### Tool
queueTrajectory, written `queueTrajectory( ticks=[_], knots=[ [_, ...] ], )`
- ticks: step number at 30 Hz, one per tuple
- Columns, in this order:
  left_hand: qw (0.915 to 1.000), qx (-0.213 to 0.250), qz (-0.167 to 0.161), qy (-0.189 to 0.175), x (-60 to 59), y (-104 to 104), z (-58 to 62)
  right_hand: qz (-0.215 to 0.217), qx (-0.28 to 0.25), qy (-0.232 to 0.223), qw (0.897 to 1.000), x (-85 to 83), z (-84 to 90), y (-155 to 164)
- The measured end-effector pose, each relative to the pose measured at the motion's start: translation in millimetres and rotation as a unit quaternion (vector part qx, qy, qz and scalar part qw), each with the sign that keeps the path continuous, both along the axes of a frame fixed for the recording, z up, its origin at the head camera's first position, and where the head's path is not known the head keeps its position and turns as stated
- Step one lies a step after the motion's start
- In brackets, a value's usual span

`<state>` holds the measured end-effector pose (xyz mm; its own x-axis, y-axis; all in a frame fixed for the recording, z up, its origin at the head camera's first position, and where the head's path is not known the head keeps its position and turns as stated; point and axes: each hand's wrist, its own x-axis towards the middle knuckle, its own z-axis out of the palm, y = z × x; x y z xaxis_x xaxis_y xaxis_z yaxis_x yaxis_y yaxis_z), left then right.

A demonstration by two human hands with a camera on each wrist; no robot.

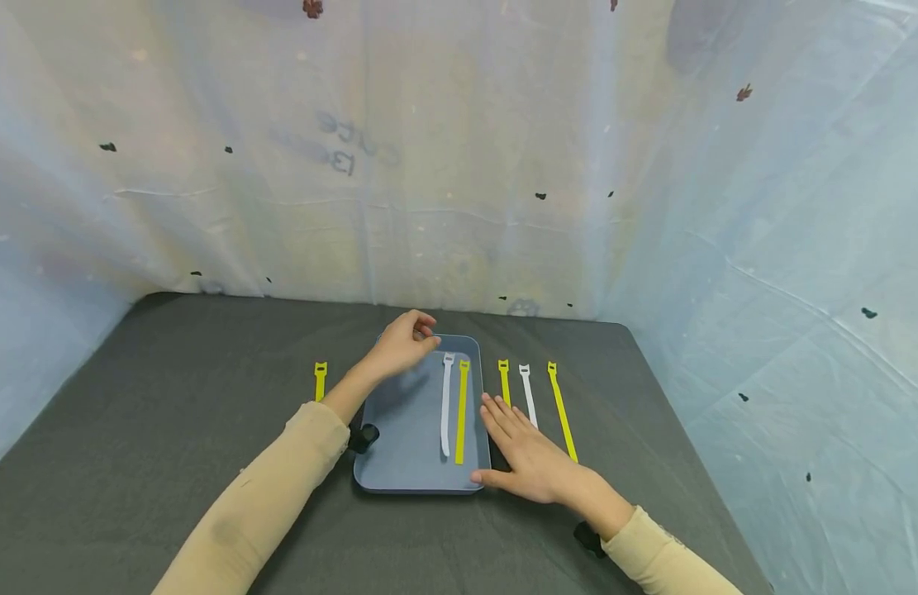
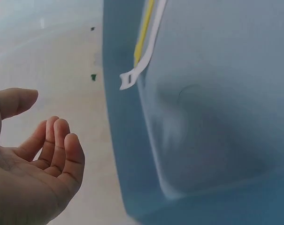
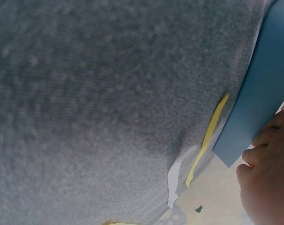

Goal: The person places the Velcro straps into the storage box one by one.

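A grey-blue tray [image 1: 402, 446] lies on the dark cloth. Inside it, side by side, are a white strap [image 1: 445, 405] and a yellow strap [image 1: 462, 413], each with a slotted head at the far end. Over the tray's far left corner hovers my left hand [image 1: 401, 345], fingers loosely bent; in the left wrist view the hand [image 2: 43, 164] holds nothing. My right hand [image 1: 531, 459] is at the tray's right side with extended fingers, its thumb by the rim. The right wrist view shows its fingers [image 3: 261, 157] beside the tray's outer wall [image 3: 254, 93].
Right of the tray lie a yellow strap [image 1: 504, 380], a white strap [image 1: 528, 392] and another yellow strap [image 1: 563, 413], the first two partly behind my right hand. To the left is a yellow strap [image 1: 321, 380], partly covered by my arm. Pale sheeting [image 1: 444, 207] hangs behind the table.
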<state>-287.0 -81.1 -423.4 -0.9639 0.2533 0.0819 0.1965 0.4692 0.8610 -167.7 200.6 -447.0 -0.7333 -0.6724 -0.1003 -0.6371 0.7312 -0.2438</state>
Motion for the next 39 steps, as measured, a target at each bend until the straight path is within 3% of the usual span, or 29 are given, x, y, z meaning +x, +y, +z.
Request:
queueTrajectory(
  ticks=[8,18,29,39],
  knots=[
    [0.9997,0.002,0.018,0.013,7.4,-25.3,14.3,0.000,-0.002,0.005,1.000,-1.0,-0.6,-0.2],
    [0.9987,0.010,0.047,0.018,10.1,-66.0,19.2,0.001,-0.009,0.005,1.000,-1.6,-2.0,1.0],
    [0.9970,0.001,0.077,0.009,13.9,-110.8,8.9,0.005,-0.012,0.010,1.000,-3.7,-2.5,1.1],
    [0.9943,-0.049,0.095,-0.003,20.5,-143.0,-8.6,0.006,-0.016,0.011,1.000,-4.2,-3.5,-0.7]
  ],
)
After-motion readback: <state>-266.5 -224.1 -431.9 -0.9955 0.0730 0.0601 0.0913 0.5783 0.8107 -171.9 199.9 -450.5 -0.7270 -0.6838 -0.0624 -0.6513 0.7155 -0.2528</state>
